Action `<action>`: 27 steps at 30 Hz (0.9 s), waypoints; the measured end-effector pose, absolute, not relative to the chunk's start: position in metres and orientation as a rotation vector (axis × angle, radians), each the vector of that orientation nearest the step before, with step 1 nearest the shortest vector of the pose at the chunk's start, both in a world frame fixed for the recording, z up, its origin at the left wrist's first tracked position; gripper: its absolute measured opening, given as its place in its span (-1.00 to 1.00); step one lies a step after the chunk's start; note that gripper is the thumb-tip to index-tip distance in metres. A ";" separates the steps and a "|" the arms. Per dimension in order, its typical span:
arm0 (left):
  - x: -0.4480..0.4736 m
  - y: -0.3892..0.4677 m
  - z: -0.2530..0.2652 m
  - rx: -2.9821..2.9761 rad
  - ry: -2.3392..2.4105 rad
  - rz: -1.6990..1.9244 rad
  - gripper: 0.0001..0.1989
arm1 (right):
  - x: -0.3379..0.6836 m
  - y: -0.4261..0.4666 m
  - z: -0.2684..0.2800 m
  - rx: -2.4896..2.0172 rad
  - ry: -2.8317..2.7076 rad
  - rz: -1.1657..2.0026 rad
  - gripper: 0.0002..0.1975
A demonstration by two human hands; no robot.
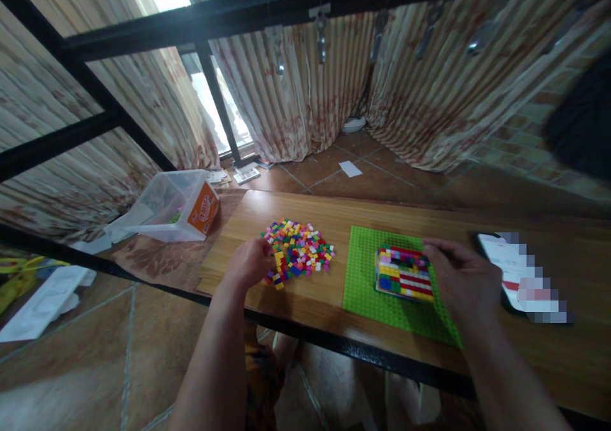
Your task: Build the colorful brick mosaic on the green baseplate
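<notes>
A loose pile of small coloured building bricks (305, 246) lies on the wooden table. At the pile's left edge is my left hand (249, 264), its fingers curled together; whatever may be between them is hidden. To the right, a green baseplate (363, 278) carries a low block of bricks (403, 272) with striped rows of red, white, yellow, blue and green. My right hand (465, 281) is at the right end of this block, over the baseplate. Its thumb and forefinger are pinched close to the block's far right corner, and I cannot make out anything in them.
A phone (520, 278) lies on the table (296, 313) right of my right hand. Beyond the table's left end stands a clear plastic box (167, 205) with an orange label. Dark metal bars (286, 14) with hanging clips cross above, before the curtains (296, 100).
</notes>
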State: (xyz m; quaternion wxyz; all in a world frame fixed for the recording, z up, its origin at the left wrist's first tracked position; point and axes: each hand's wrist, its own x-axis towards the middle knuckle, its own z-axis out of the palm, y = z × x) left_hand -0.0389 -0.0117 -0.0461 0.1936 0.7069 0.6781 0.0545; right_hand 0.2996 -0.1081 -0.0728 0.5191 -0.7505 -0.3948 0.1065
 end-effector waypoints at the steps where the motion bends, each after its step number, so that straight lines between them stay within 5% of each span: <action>1: -0.039 -0.012 -0.044 1.966 1.878 0.212 -0.92 | 0.300 -0.108 -0.072 -1.788 -0.949 0.244 -0.81; 9: -0.003 -0.020 -0.030 1.507 1.159 0.733 -0.76 | 0.275 -0.110 -0.058 -1.544 -1.139 0.118 -0.86; 27: 0.106 -0.049 -0.040 1.294 0.708 0.596 -0.76 | 0.258 -0.121 -0.062 -1.330 -1.563 0.333 -0.82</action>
